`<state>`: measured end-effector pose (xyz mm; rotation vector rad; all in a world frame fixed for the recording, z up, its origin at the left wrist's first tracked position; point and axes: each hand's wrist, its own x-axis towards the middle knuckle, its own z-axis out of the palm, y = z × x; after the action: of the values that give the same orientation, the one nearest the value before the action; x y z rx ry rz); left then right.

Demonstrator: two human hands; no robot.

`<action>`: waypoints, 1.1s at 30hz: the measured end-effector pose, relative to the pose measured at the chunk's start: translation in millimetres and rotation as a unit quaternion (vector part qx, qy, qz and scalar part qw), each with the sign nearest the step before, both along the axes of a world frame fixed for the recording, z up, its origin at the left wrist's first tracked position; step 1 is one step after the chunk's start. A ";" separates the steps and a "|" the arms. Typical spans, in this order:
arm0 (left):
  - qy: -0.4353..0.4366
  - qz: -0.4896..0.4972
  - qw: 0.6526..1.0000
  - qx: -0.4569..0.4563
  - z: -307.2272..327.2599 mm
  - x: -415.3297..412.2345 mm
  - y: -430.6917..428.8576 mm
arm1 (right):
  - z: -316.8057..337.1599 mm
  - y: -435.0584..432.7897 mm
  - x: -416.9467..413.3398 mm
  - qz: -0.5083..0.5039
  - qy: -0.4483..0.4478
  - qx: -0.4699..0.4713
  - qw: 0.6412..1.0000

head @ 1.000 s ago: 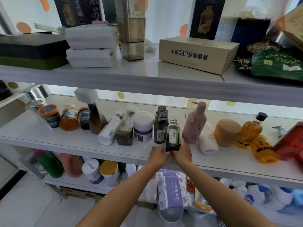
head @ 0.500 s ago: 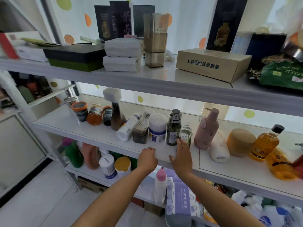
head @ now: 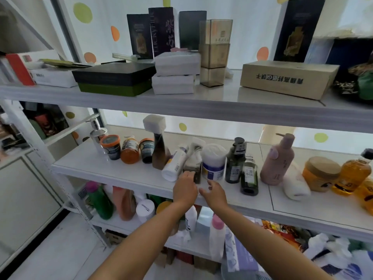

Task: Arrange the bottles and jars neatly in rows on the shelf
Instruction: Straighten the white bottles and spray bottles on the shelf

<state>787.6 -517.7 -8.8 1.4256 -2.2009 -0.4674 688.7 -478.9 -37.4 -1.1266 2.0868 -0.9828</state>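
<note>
**Entry: middle shelf [head: 101, 164], row in progress.**
- Landmark: white jar [head: 214, 164].
- Just left of it: dark bottle [head: 198, 173] and white bottle [head: 173, 168], both leaning.
- Left hand [head: 184, 189]: at the dark bottle's base, fingers curled; cannot tell if it grips.
- Right hand [head: 215, 194]: just before the jar, fingers spread, holding nothing.
- Step, judged: righting the leaners.
- Next: a firm hold, then stand each upright in line.

Home storage corner or small shop stockroom, white metal tiered shelving rack [head: 181, 110] crowded with toiletry bottles, brown cardboard carton [head: 288, 77], dark boxed goods, polka-dot curtain [head: 242, 27] behind
</note>
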 end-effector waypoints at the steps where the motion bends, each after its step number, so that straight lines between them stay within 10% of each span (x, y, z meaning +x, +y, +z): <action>1: 0.005 -0.031 0.999 -0.022 0.8 4.8 -8.1 | 0.8 -8.2 7.2 -0.025 -0.030 -0.006 0.999; 23: -0.115 -0.204 0.971 -0.049 -11.2 46.7 -107.8 | 7.9 -82.1 32.1 -0.284 -0.226 -0.014 0.932; 33: -0.051 -0.066 0.996 0.009 -19.1 41.9 -109.3 | 1.8 -87.4 25.5 -0.277 -0.268 0.005 0.923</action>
<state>829.5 -627.0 -27.9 1.3461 -2.3885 -0.4689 714.2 -566.3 -35.6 -0.1856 1.9530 -1.3500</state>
